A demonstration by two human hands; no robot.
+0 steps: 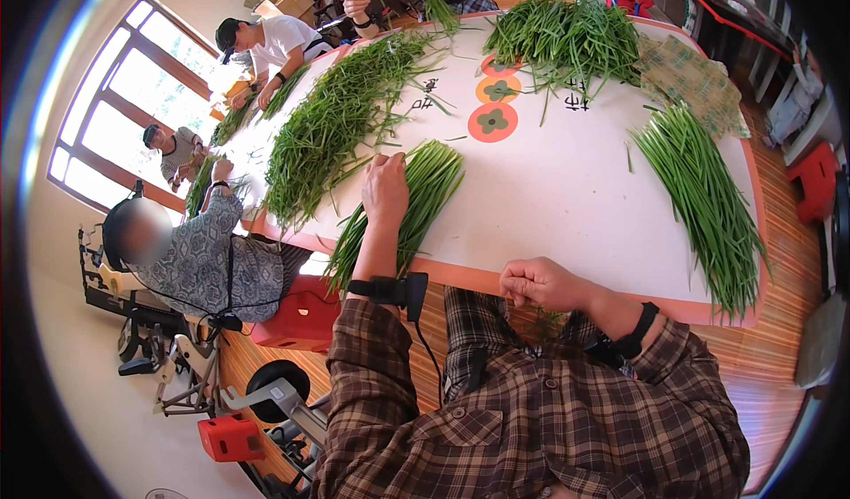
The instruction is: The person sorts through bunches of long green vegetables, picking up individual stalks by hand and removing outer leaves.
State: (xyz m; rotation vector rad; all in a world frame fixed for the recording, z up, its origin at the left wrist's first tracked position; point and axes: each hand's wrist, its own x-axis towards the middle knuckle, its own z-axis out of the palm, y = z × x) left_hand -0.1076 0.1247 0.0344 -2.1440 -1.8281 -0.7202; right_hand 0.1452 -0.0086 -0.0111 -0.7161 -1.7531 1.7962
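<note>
My left hand (385, 191) is closed, its fingers curled in against the upper left side of a bundle of green garlic chives (434, 185). The bundle lies slantwise across the table's near edge, its lower leaves passing beside my forearm. Whether a stem sits between those fingertips cannot be made out. My right hand (537, 282) is a loose fist at the table's near rim, apart from the bundle; anything inside it is hidden. Off to the right, a neat sheaf of garlic chives (699, 207) lies with pale stem ends toward the far side.
The white table (558, 198) has an orange border. A long loose heap of chives (341, 118) spreads left, another pile (567, 43) lies far right beside a patterned cloth (695, 83). Co-workers sit left and across. Red stools (301, 317) stand on the floor.
</note>
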